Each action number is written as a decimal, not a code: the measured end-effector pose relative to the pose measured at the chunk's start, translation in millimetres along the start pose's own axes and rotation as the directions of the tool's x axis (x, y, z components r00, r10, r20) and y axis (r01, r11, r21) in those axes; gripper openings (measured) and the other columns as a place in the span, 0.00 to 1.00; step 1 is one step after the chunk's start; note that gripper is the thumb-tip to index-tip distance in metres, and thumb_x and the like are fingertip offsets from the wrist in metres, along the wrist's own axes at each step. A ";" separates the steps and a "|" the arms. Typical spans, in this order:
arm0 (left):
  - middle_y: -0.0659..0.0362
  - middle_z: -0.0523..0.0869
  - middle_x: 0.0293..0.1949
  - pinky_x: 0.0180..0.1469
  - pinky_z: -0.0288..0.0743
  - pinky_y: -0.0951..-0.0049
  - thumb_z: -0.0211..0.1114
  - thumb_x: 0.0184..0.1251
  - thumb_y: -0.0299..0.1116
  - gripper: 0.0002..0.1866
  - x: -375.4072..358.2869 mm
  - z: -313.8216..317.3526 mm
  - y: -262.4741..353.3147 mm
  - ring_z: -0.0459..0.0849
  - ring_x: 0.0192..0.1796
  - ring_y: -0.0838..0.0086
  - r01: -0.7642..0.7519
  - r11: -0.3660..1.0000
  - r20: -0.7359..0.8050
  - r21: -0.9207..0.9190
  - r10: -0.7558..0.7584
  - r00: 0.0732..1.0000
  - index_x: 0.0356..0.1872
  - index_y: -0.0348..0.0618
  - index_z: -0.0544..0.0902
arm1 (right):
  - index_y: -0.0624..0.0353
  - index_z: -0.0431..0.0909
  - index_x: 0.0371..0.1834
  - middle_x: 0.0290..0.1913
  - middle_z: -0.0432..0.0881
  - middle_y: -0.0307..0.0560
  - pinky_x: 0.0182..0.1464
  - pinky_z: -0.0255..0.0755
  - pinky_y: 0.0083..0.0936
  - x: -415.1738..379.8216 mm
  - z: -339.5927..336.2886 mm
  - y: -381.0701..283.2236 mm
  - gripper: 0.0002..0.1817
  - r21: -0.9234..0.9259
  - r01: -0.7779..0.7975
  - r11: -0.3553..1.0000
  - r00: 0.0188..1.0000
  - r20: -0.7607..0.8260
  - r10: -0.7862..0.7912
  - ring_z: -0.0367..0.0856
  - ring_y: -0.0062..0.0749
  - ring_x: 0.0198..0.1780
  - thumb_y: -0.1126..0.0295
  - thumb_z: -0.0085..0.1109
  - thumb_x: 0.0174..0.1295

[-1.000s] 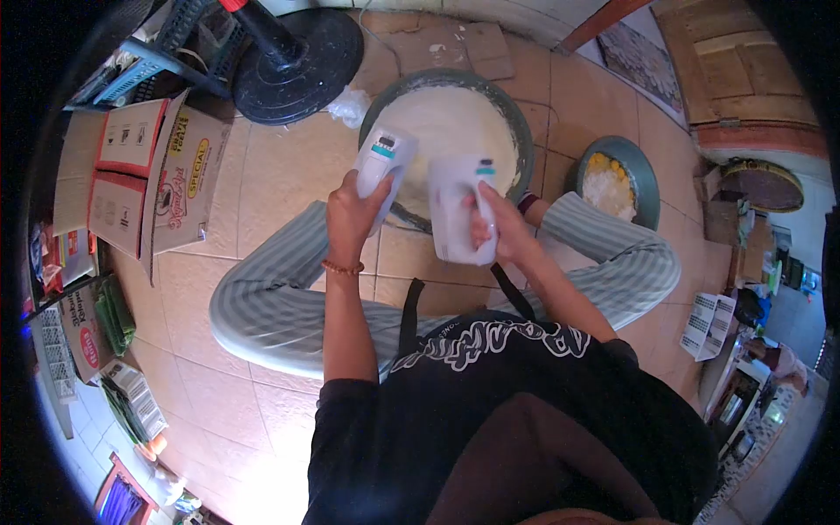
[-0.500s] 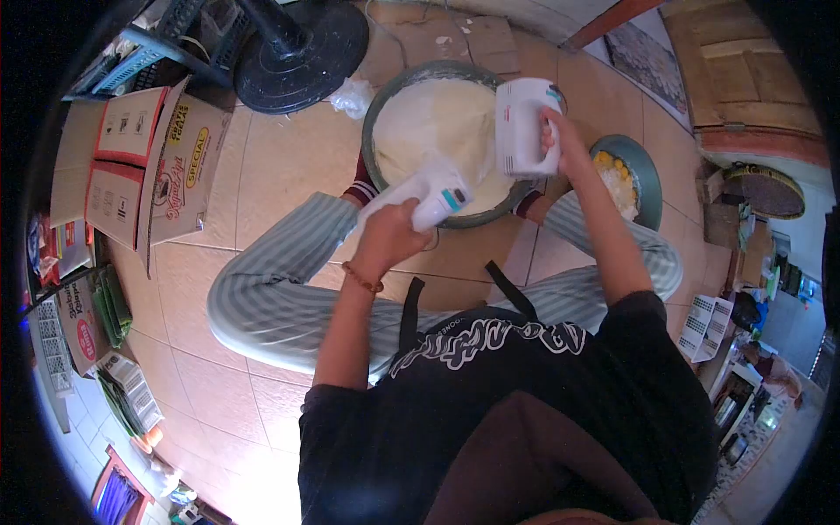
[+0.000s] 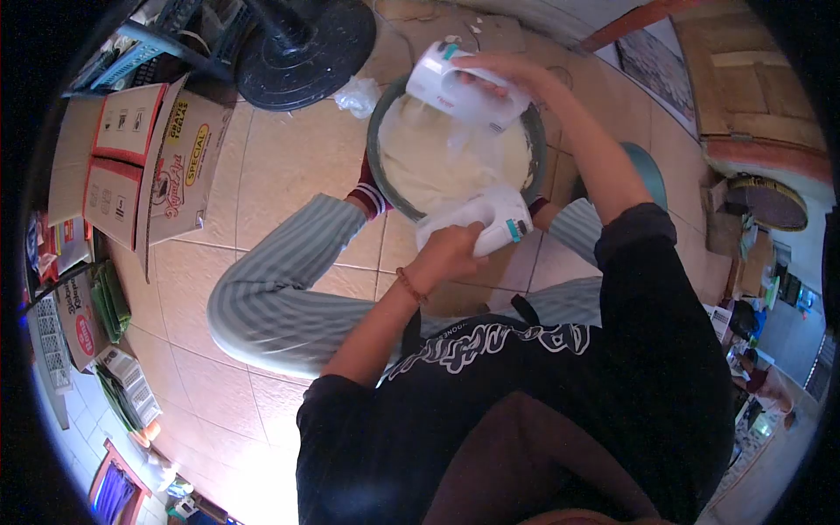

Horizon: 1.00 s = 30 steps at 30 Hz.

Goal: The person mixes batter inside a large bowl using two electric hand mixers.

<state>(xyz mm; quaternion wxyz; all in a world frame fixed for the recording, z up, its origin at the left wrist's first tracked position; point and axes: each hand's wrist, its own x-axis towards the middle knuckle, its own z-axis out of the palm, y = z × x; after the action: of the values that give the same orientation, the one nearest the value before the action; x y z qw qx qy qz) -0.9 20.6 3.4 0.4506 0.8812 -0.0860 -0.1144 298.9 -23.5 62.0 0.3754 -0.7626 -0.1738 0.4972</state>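
A large dark green basin (image 3: 374,162) on the tiled floor between my legs holds a pale, creamy mixture (image 3: 420,162). My left hand (image 3: 451,255) is wrapped round the handle of a white hand mixer (image 3: 503,206) over the basin's near edge. Fingers of my right hand (image 3: 494,74) grip a second white hand mixer (image 3: 437,83), tilted over the far side of the basin. The beaters of both mixers are blurred or hidden. Behind my right forearm, a smaller green bowl (image 3: 646,171) is partly covered, its contents hidden.
An open cardboard box (image 3: 179,175) stands at the left. A round black stand base (image 3: 306,61) and a crumpled plastic bag (image 3: 357,98) lie beyond the basin to the left. Green packets (image 3: 110,297) are at the far left. A person (image 3: 772,389) is at the far right.
My right hand has swung its mixer from the basin's right side to its far side. The left mixer has moved to the right. My right arm now covers much of the smaller bowl.
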 end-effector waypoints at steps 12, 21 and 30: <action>0.43 0.80 0.27 0.35 0.72 0.53 0.65 0.48 0.35 0.21 -1.3 21.3 -3.4 0.80 0.33 0.49 -0.103 0.985 -0.056 -0.138 0.096 0.994 0.41 0.37 0.70 | 0.57 0.80 0.31 0.19 0.76 0.36 0.16 0.61 0.15 63.2 75.0 -53.3 0.22 -0.463 0.170 0.870 0.730 0.653 0.204 0.67 0.15 0.13 0.46 0.62 0.51; 0.37 0.77 0.47 0.52 0.71 0.57 0.64 0.54 0.45 0.37 -0.9 -4.0 21.5 0.77 0.48 0.47 0.211 0.941 0.169 -0.263 -0.170 0.971 0.59 0.30 0.64 | 0.54 0.81 0.32 0.23 0.80 0.41 0.21 0.68 0.23 36.8 135.5 -54.3 0.22 -0.627 0.499 0.598 0.356 0.777 0.519 0.75 0.25 0.21 0.45 0.62 0.48; 0.42 0.82 0.28 0.37 0.75 0.56 0.66 0.51 0.48 0.30 -2.3 10.5 14.6 0.82 0.33 0.51 0.123 0.973 -0.089 -0.195 -0.143 0.986 0.48 0.35 0.72 | 0.58 0.77 0.29 0.17 0.71 0.35 0.16 0.61 0.16 35.6 85.0 -31.6 0.18 -0.368 0.116 0.922 0.635 0.741 0.216 0.68 0.16 0.16 0.52 0.59 0.56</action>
<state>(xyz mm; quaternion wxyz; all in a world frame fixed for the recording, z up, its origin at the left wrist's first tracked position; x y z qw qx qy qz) -6.8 4.6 9.6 0.5272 0.8430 0.0079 -0.1065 242.6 54.0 44.2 0.0948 -0.5397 -0.3888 0.7406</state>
